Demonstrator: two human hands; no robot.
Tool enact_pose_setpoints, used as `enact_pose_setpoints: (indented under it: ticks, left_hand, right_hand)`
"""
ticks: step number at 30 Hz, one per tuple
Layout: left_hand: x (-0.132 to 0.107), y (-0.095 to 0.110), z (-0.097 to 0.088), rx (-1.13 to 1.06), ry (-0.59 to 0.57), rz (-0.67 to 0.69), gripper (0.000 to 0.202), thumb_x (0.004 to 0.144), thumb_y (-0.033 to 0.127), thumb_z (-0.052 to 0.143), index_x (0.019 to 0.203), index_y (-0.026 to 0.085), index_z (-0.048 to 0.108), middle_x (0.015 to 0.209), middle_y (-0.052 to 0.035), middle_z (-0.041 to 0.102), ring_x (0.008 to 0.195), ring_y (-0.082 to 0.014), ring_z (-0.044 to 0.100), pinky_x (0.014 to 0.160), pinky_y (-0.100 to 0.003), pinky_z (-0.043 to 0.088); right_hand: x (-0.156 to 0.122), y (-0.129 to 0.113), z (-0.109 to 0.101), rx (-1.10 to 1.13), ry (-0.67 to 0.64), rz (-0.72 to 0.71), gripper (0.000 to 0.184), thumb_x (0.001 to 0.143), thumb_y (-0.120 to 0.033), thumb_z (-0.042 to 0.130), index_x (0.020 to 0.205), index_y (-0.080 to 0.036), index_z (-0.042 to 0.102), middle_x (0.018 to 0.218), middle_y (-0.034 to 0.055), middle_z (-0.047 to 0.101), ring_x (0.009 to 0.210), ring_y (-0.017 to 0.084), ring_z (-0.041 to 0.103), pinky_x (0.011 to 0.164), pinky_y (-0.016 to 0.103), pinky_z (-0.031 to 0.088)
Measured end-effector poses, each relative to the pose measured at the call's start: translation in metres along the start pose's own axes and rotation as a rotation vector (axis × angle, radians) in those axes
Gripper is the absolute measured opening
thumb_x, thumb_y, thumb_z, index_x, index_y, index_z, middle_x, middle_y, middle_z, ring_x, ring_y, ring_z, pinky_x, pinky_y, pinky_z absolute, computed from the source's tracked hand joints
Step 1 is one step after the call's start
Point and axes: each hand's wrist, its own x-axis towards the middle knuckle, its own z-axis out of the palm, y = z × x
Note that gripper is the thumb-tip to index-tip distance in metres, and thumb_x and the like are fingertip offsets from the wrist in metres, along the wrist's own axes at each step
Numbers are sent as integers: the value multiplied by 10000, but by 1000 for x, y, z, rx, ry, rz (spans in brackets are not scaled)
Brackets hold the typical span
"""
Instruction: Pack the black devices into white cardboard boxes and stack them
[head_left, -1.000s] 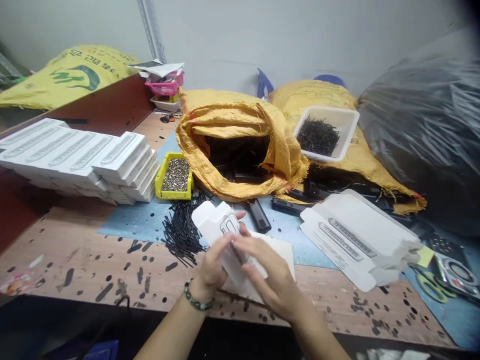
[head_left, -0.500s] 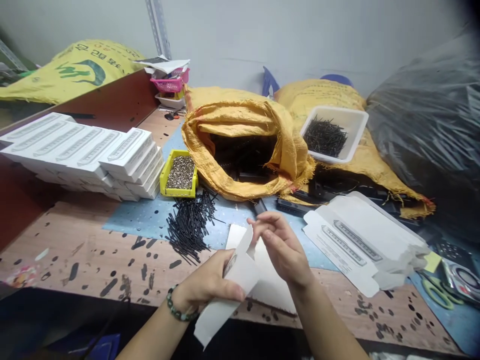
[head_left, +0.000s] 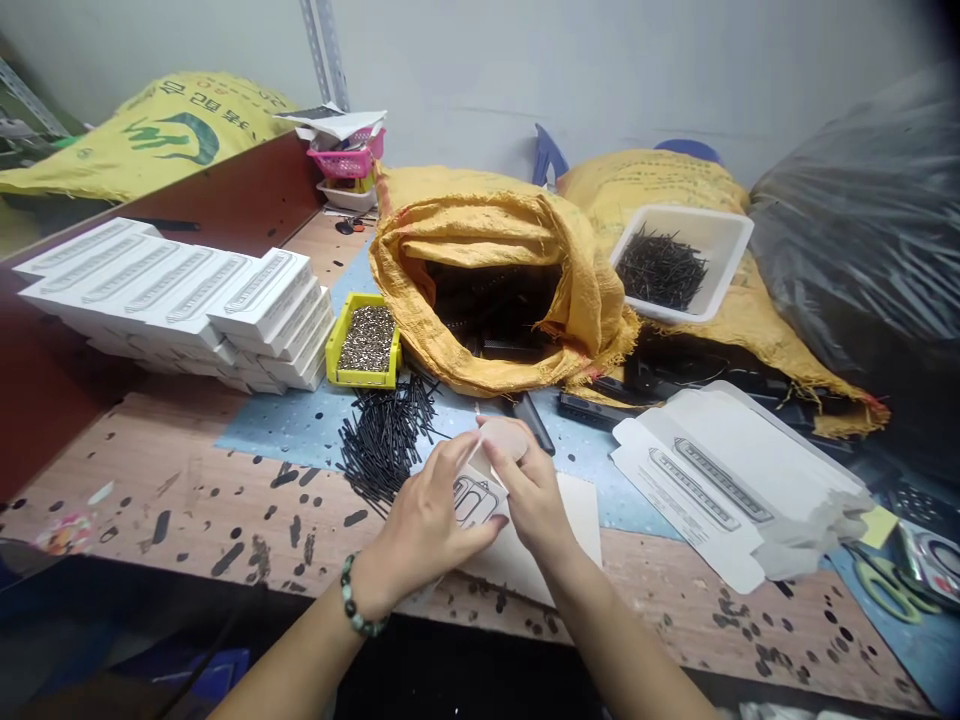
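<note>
A: Left end first. What do we log?

B: One yellow sack beyond the partition at the far left. Then a stack of white boxes along the surface's left edge. We count five across the top row and cannot count the layers below. One yellow tray of small metal bits sits just beside the stack, with one loose heap of black rods in front of it.

A: The hands?

B: Both at the middle of the near edge. The left hand is curled tight round one white carton, thumb by its printed face. The right hand is closed as well, fingertips pinched on the carton's rounded end flap. The carton is raised just above a flat white sheet lying on the surface.

A: Which step, by our reading?

B: The end flap is being bent over. We judge the body formed and the end not yet shut. Tucking it in would call for the left hand to keep the body square while the right steers the flap in. The card is thin and creases easily.

A: Right of that?

B: One open sack at the back middle. One white tub of rods sits on a further sack. One pile of flat cartons lies toward the right edge, two printed faces showing. One pair of scissors is at the near right corner.
</note>
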Motion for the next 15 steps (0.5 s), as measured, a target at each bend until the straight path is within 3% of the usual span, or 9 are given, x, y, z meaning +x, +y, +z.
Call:
enact_pose_setpoints:
  ticks: [2,4,6,8,11,15]
  left_hand:
    - [0,0,5,78,28,118,565,713,184,638,1210,265,383,1090,-52,541,954,-199,570,822,-335,497]
    - [0,-3,8,134,65,173,495,695,152,610,1135,246,402,965,-31,527,862,-186,559,742,-313,507]
    - [0,-8,8,190,121,237,513,689,136,596,1145,230,381,967,-44,519,883,-196,548,738,-320,513]
    - [1,-12,7,209,185,331,594,696,116,590,1217,219,322,1045,-76,512,966,-210,538,785,-337,516]
    - [2,-15,5,195,249,437,691,719,108,604,1289,225,232,1160,-113,465,1076,-220,510,841,-353,511]
    - [6,-10,2,196,239,362,487,770,188,610,1157,235,318,1132,-99,437,976,-196,549,763,-338,535]
  right_hand:
    - [-2,-4,-2,-63,-59,-126,469,926,-543,413,1174,-210,631,1100,92,583,1042,224,564,935,383,462]
    - [-5,-11,-5,-71,-208,-195,545,951,-564,299,1270,-220,575,1137,99,557,1080,219,550,946,381,465]
    - [-7,-18,-7,-74,-277,-212,452,962,-493,366,1273,-235,567,1161,89,561,1110,206,544,953,363,468]
    - [-8,-21,-7,-41,-227,-190,267,935,-351,515,1163,-256,615,1102,58,608,1063,183,576,909,330,495]
    - [-12,-20,-1,79,-157,-180,113,902,-237,574,999,-268,622,1067,29,645,1020,177,611,864,330,522]
    - [-18,-14,7,-18,-141,-274,137,876,-217,599,997,-268,640,1223,55,568,1164,213,535,949,389,484]
